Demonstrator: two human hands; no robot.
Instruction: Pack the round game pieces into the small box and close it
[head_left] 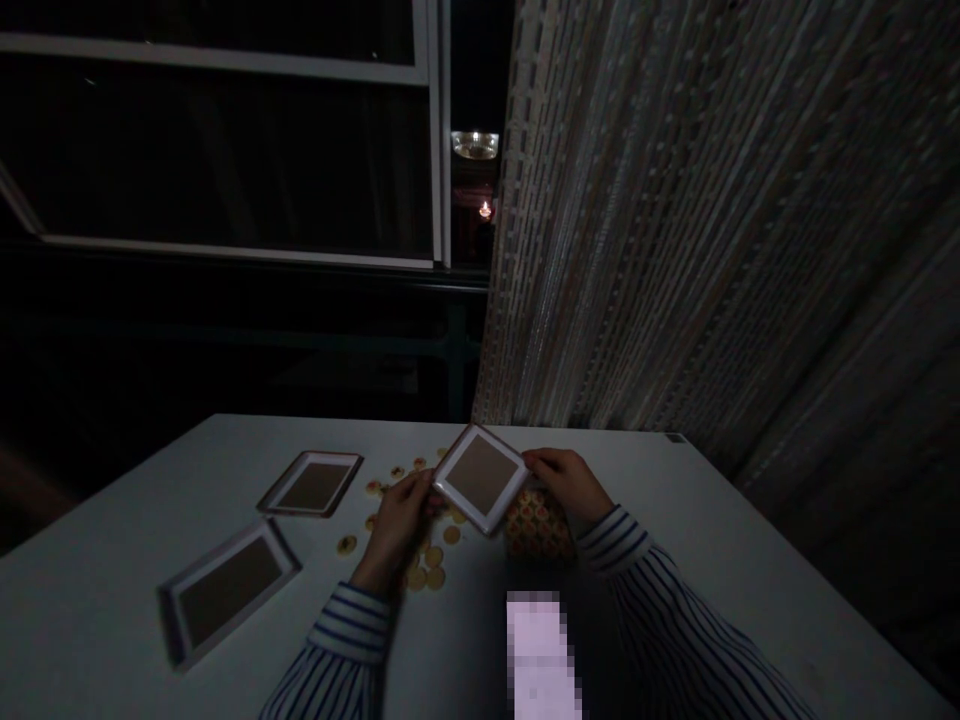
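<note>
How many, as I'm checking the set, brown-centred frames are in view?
3. The held frame is between the left hand and right hand; the far frame lies left of the hands; the near frame lies closer, further left. Any underneath would be hidden.

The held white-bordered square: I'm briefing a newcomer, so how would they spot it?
Find the white table, then the scattered yellowish discs. The left hand and right hand hold the white-bordered square near them. Two similar pieces rest at left; only this one is held.
</note>
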